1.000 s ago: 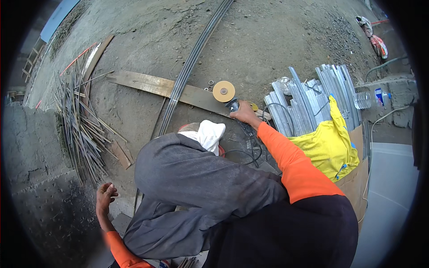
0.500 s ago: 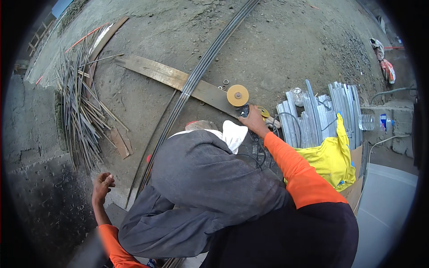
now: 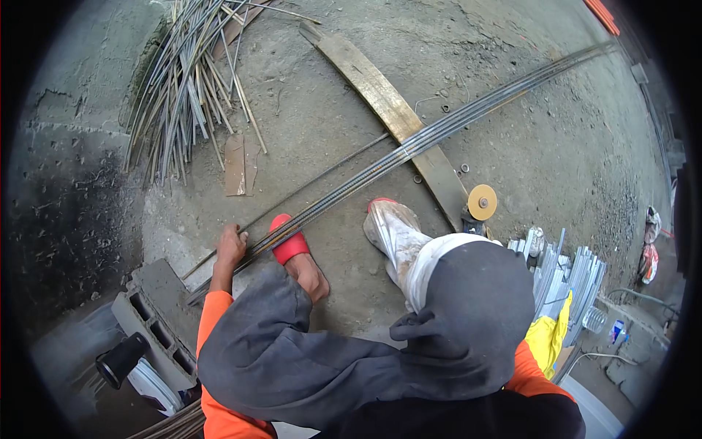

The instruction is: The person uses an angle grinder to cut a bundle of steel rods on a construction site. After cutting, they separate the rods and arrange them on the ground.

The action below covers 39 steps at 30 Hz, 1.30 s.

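My left hand [image 3: 232, 246] is low over a single thin steel bar [image 3: 322, 179], its fingers curled down at the bar. Just beside it lie the near ends of a bundle of rebar [image 3: 380, 167], tied together where it crosses a wooden plank [image 3: 373, 88]. An angle grinder [image 3: 474, 224] with a tan disc [image 3: 482, 203] is at the plank's near end. My right hand is mostly or wholly hidden behind my knee, near the grinder; only the orange sleeve [image 3: 537, 373] shows, so its grip cannot be seen.
Loose steel rods [image 3: 191, 95] are heaped at the far left. A hollow concrete block [image 3: 152, 322] and a black cup [image 3: 121, 360] are at the lower left. Metal channels [image 3: 574, 282] and a yellow cloth [image 3: 550, 336] lie at the right. My foot in a red slipper [image 3: 289, 241] is beside the bundle.
My left hand has gone from raised open in the air to the bar beside the bundle. The view has turned left and down, and my knee now covers the right hand.
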Tool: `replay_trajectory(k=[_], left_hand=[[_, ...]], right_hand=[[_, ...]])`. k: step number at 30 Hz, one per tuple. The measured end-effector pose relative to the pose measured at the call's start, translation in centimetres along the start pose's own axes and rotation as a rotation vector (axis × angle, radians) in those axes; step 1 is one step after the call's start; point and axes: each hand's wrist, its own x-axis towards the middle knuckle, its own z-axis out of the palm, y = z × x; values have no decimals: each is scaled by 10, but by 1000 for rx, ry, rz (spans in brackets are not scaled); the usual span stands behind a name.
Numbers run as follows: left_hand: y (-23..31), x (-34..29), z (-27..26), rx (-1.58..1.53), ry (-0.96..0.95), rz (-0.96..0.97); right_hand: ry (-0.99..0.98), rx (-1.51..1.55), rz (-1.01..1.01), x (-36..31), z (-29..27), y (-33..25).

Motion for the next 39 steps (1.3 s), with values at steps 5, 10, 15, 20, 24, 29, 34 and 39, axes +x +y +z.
replay_trajectory(k=[5,10,15,20,24,29,34,39], left_hand=[[-10,36,47,-7,109,32],[-15,39,69,47,60,142],[-28,21,45,19,137,182],[-38,23,33,-164,292,231],[10,34,-40,-196,532,378],[33,28,-101,-169,737,271],[38,88,-203,-150,853,84],[83,144,-364,-53,1366,280]], right_hand=[[-187,175,-37,-7,-29,-70],[-83,218,-359,-3,-27,-239],[-277,109,-756,43,11,-311],[-520,-21,-751,45,51,-338],[-619,-27,-758,37,74,-315],[-642,-17,-641,30,72,-325],[-571,-42,-700,34,61,-317],[-679,13,-669,32,78,-326]])
